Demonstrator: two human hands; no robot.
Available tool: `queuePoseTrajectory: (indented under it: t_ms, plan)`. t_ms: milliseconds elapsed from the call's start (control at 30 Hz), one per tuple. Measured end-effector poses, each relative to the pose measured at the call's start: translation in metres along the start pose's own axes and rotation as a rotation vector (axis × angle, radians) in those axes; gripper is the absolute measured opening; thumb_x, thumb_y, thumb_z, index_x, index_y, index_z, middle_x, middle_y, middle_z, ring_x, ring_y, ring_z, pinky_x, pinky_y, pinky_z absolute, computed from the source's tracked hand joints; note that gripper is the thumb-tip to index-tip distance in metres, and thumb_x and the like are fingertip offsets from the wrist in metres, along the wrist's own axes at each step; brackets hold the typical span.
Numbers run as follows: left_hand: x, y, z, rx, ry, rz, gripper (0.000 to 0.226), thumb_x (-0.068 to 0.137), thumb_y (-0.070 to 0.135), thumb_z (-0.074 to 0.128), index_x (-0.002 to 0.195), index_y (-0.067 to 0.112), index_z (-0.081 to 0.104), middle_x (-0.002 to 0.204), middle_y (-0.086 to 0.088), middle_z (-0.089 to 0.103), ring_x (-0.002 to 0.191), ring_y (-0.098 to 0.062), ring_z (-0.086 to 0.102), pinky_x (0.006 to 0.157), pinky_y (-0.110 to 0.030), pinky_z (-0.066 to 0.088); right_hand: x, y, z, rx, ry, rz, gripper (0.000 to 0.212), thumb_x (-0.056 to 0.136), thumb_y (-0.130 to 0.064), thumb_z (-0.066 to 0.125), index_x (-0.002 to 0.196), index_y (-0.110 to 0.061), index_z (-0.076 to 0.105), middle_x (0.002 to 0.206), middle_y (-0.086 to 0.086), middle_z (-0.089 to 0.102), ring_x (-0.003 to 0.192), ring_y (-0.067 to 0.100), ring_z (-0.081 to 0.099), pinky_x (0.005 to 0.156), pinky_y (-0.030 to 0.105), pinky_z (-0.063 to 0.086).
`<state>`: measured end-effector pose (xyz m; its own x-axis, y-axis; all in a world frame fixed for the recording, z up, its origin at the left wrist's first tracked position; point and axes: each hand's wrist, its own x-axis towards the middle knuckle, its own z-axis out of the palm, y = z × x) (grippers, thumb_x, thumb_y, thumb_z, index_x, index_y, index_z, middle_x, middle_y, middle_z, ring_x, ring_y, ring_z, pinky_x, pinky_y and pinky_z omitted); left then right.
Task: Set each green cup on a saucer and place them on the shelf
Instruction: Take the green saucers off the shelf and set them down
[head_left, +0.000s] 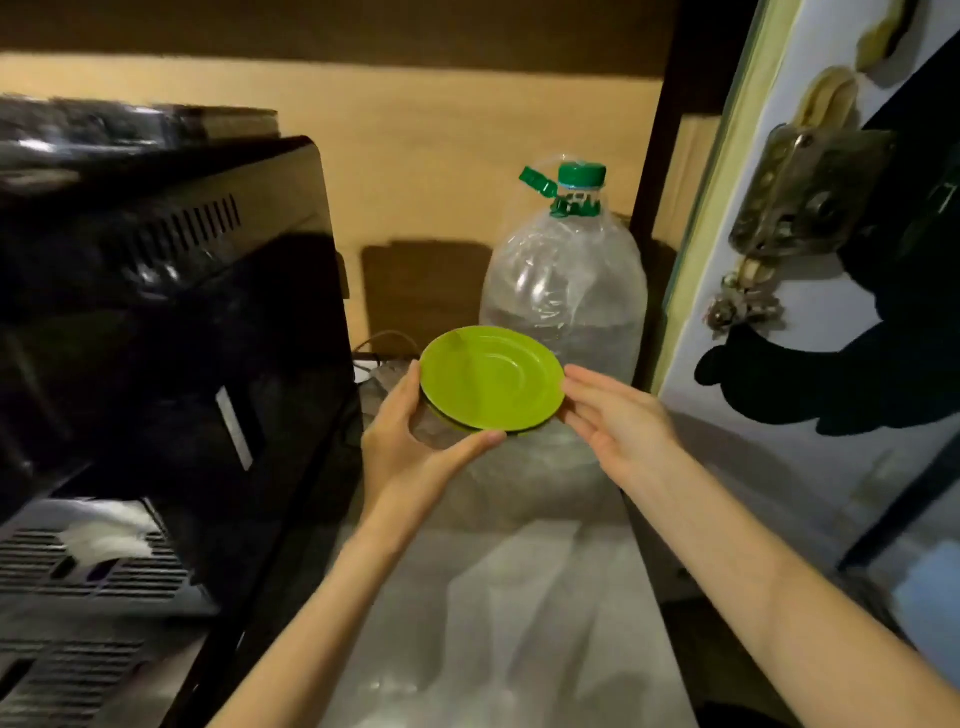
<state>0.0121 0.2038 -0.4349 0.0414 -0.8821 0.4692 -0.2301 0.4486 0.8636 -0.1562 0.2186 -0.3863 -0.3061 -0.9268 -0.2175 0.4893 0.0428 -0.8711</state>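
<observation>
A bright green saucer (491, 378) is held in mid-air above the shelf surface (519, 597). A second green rim shows just under it, so it looks like a small stack. My left hand (410, 441) grips the saucer's left and near edge, thumb on the rim and fingers beneath. My right hand (613, 421) touches the right edge with its fingers spread flat. No green cup is in view.
A large clear water bottle (566, 291) with a green cap stands right behind the saucer. A black appliance (171, 312) fills the left side. A white door with a metal latch (810, 192) stands at the right. The shelf is covered in clear plastic.
</observation>
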Motion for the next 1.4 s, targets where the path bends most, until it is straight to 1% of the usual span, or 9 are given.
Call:
queuePoseTrajectory:
  t_ms: [67, 200, 333, 467, 633, 800, 1200, 1300, 1400]
  plan:
    - [-0.023, -0.024, 0.001, 0.013, -0.022, -0.043, 0.099, 0.044, 0.035, 0.087, 0.132, 0.012, 0.047, 0.134, -0.005, 0.055, 0.124, -0.011, 0.05, 0.106, -0.027, 0.039, 0.001, 0.028, -0.011, -0.027, 0.028, 0.053, 0.038, 0.083, 0.01, 0.055, 0.121, 0.009, 0.053, 0.117, 0.024, 0.06, 0.101, 0.027, 0.058, 0.086, 0.032, 0.045]
    - [-0.065, -0.066, 0.005, 0.048, -0.05, -0.13, 0.098, 0.047, 0.031, 0.087, 0.133, 0.014, 0.043, 0.134, 0.005, 0.051, 0.119, 0.004, 0.047, 0.099, -0.004, 0.034, 0.004, 0.083, -0.034, -0.073, 0.081, 0.16, 0.039, 0.083, 0.012, 0.053, 0.122, 0.012, 0.05, 0.12, 0.027, 0.06, 0.106, 0.027, 0.063, 0.082, 0.032, 0.047]
    - [-0.101, -0.098, 0.003, 0.04, -0.103, -0.25, 0.101, 0.043, 0.033, 0.088, 0.129, 0.032, 0.035, 0.129, 0.016, 0.045, 0.114, 0.019, 0.044, 0.096, -0.003, 0.035, 0.009, 0.134, -0.057, -0.137, 0.113, 0.241, 0.037, 0.082, 0.014, 0.053, 0.119, 0.015, 0.052, 0.074, 0.013, 0.073, 0.049, 0.006, 0.068, 0.059, 0.023, 0.058]
    - [-0.122, -0.126, 0.002, 0.084, -0.135, -0.352, 0.101, 0.039, 0.048, 0.078, 0.13, 0.027, 0.042, 0.129, 0.004, 0.054, 0.119, -0.007, 0.052, 0.095, -0.008, 0.039, 0.011, 0.168, -0.07, -0.207, 0.142, 0.293, 0.035, 0.082, 0.013, 0.055, 0.116, 0.013, 0.056, 0.113, 0.03, 0.062, 0.067, 0.016, 0.064, 0.064, 0.022, 0.057]
    - [-0.124, -0.15, -0.002, 0.131, -0.182, -0.349, 0.089, 0.038, 0.044, 0.081, 0.118, 0.04, 0.041, 0.114, 0.024, 0.052, 0.102, 0.024, 0.047, 0.083, 0.004, 0.034, 0.019, 0.192, -0.069, -0.303, 0.173, 0.316, 0.033, 0.083, 0.011, 0.056, 0.116, 0.012, 0.057, 0.122, 0.03, 0.059, 0.088, 0.025, 0.058, 0.089, 0.034, 0.045]
    - [-0.116, -0.172, -0.002, 0.223, -0.22, -0.38, 0.098, 0.041, 0.033, 0.087, 0.128, 0.018, 0.045, 0.125, 0.001, 0.057, 0.116, -0.014, 0.052, 0.095, -0.02, 0.041, 0.038, 0.209, -0.067, -0.369, 0.196, 0.316, 0.032, 0.082, 0.009, 0.058, 0.113, 0.009, 0.06, 0.118, 0.028, 0.063, 0.095, 0.028, 0.06, 0.087, 0.032, 0.047]
    - [-0.108, -0.192, 0.0, 0.353, -0.219, -0.504, 0.116, 0.044, 0.033, 0.088, 0.142, 0.013, 0.029, 0.147, -0.006, 0.04, 0.134, -0.021, 0.038, 0.111, -0.03, 0.031, 0.075, 0.236, -0.067, -0.522, 0.178, 0.271, 0.031, 0.078, 0.01, 0.062, 0.109, 0.01, 0.063, 0.111, 0.027, 0.066, 0.088, 0.026, 0.061, 0.079, 0.031, 0.051]
    - [-0.11, -0.194, 0.001, 0.383, -0.246, -0.511, 0.117, 0.046, 0.036, 0.087, 0.143, 0.014, 0.025, 0.149, -0.005, 0.037, 0.135, -0.021, 0.036, 0.111, -0.031, 0.03, 0.078, 0.242, -0.072, -0.609, 0.161, 0.227, 0.031, 0.077, 0.008, 0.063, 0.107, 0.007, 0.066, 0.108, 0.025, 0.068, 0.086, 0.022, 0.062, 0.067, 0.019, 0.053]
    - [-0.111, -0.192, 0.003, 0.393, -0.269, -0.512, 0.116, 0.051, 0.035, 0.085, 0.145, 0.013, 0.019, 0.152, -0.006, 0.029, 0.138, -0.021, 0.03, 0.11, -0.025, 0.023, 0.078, 0.241, -0.075, -0.714, 0.147, 0.149, 0.029, 0.075, 0.004, 0.066, 0.104, 0.003, 0.069, 0.104, 0.02, 0.071, 0.085, 0.02, 0.063, 0.079, 0.03, 0.056]
